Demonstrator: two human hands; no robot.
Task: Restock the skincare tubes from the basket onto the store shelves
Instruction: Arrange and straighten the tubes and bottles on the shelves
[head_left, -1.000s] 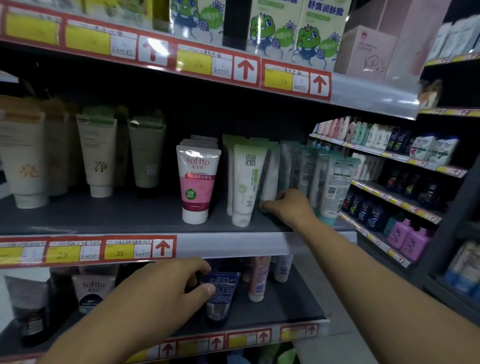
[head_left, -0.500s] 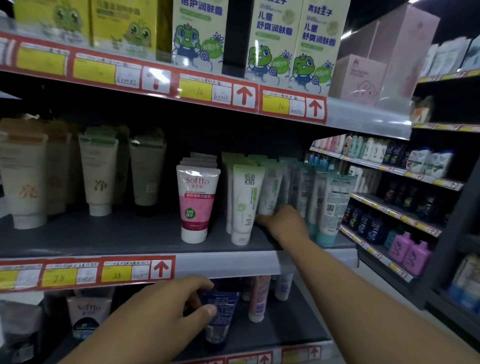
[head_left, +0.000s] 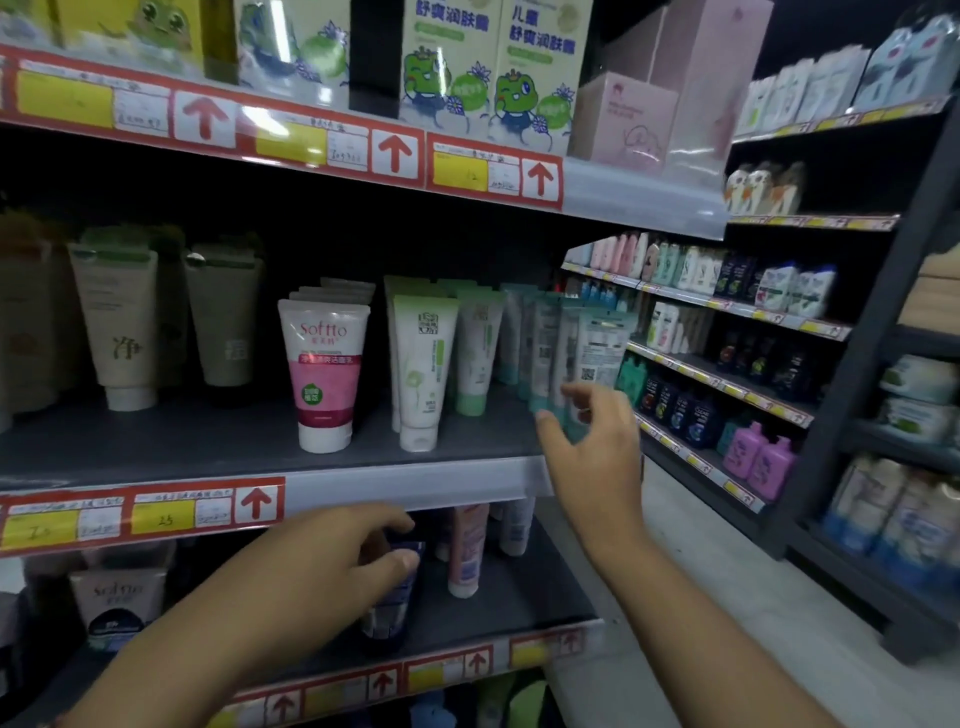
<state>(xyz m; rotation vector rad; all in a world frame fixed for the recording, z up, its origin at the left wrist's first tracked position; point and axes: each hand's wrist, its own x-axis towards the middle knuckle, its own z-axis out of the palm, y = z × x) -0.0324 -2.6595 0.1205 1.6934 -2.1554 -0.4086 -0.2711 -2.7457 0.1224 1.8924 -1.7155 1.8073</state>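
My left hand (head_left: 322, 571) grips a dark blue tube (head_left: 397, 603) that stands on the lower shelf (head_left: 519, 587), thumb on its front. My right hand (head_left: 597, 452) hovers with fingers spread and relaxed just in front of the teal tubes (head_left: 597, 348) at the right end of the middle shelf (head_left: 208, 441); I see nothing held in it. Left of those stand white-and-green tubes (head_left: 423, 374) and a pink Softto tube (head_left: 324, 374), all upright on their caps. The basket is out of view.
Beige and olive tubes (head_left: 117, 332) fill the middle shelf's left side. Frog-printed boxes (head_left: 452, 78) sit on the top shelf. A peach tube (head_left: 467, 551) stands next to the blue one. A second rack of bottles (head_left: 727, 395) lines the aisle to the right.
My right hand has left the foot of the white-and-green tubes, moved right and back toward me, and its fingers have spread. My left hand stays on the blue tube.
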